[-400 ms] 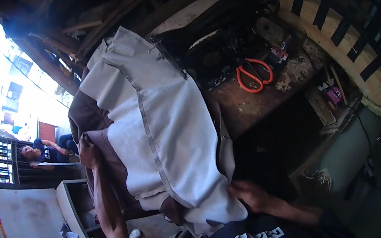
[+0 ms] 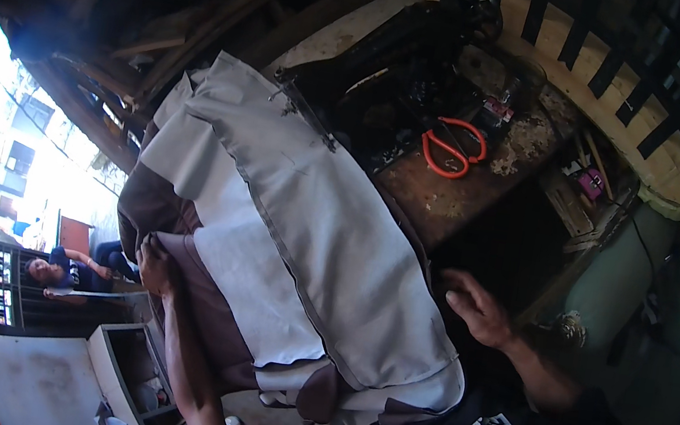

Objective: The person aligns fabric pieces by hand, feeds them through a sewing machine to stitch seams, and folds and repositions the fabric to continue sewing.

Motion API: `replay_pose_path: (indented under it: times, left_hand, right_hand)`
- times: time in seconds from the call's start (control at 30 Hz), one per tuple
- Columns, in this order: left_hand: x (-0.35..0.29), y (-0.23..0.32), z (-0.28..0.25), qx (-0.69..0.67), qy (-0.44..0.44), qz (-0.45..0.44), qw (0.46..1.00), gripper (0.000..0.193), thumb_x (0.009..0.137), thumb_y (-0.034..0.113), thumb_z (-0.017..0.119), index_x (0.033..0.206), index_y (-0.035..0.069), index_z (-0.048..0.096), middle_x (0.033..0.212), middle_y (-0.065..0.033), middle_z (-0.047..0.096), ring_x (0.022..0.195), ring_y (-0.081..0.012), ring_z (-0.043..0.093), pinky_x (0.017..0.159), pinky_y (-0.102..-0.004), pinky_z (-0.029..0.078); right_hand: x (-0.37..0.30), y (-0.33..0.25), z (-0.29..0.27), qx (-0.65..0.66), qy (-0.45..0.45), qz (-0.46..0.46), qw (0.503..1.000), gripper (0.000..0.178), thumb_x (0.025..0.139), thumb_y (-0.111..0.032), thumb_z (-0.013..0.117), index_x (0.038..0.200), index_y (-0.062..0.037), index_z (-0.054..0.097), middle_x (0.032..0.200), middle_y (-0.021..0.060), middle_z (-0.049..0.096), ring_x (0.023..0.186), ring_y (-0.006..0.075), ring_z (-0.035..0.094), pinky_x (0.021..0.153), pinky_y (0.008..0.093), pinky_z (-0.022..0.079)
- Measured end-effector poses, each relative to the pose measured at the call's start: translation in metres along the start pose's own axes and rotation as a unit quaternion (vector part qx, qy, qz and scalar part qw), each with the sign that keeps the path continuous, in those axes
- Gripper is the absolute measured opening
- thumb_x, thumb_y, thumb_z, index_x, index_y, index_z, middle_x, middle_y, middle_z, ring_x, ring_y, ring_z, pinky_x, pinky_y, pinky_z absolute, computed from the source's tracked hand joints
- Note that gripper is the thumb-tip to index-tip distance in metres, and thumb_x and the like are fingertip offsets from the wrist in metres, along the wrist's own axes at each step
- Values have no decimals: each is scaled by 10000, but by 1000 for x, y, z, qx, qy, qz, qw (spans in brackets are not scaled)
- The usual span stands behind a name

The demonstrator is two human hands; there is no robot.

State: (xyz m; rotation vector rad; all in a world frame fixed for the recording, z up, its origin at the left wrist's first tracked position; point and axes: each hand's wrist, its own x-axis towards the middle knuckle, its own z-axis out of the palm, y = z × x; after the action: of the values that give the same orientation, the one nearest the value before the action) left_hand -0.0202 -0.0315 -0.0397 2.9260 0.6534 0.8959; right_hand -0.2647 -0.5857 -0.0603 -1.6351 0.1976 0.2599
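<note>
My left hand [image 2: 157, 266] grips the brown edge of the large, pale-grey and brown sheet of seamed material [image 2: 314, 235], which stretches from beside the black metal sewing machine [image 2: 397, 51] to my lap; my right hand [image 2: 477, 311], loosely open, is just beside it.

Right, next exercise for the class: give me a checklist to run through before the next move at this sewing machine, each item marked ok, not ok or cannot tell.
1. Left hand holding the cloth: ok, its fingers grip the brown part.
2. Right hand holding the cloth: not ok, it is open beside the right edge, not gripping.
3. Cloth lying smooth: not ok, it shows folds and creases.
4. Scissors clear of the cloth: ok, their orange handles lie apart from it on the worn table.
5. Needle of the black sewing machine raised: cannot tell, too dark there.
</note>
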Motion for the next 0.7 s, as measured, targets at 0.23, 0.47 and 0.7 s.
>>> replay_pose_path:
  times: [0.23,0.47,0.7]
  left_hand:
    - [9,-8,-12,13,-19,-19,1000,439,1078,452,437,1243,130,686,1270,-146,682,1115,-420,665,917,-516,523]
    - [9,-23,-6,24,5,-31,999,463,1077,471,425,1251,129,685,1256,-160,689,1112,-432,664,928,-520,519]
    - [4,-40,-10,38,17,-71,997,488,1075,489,413,1260,128,685,1241,-174,696,1109,-444,663,939,-525,514]
  right_hand:
    - [-15,-36,32,61,-53,-75,994,411,1024,-401,683,1102,2,676,909,97,717,857,142,661,773,357,533]
    - [-4,19,30,-2,-116,67,991,468,1062,-402,615,767,-39,595,641,59,520,618,97,430,575,378,407]
    - [-6,-7,18,-197,-109,-4,974,376,1056,-342,589,879,-11,600,659,210,578,672,413,678,619,482,521]
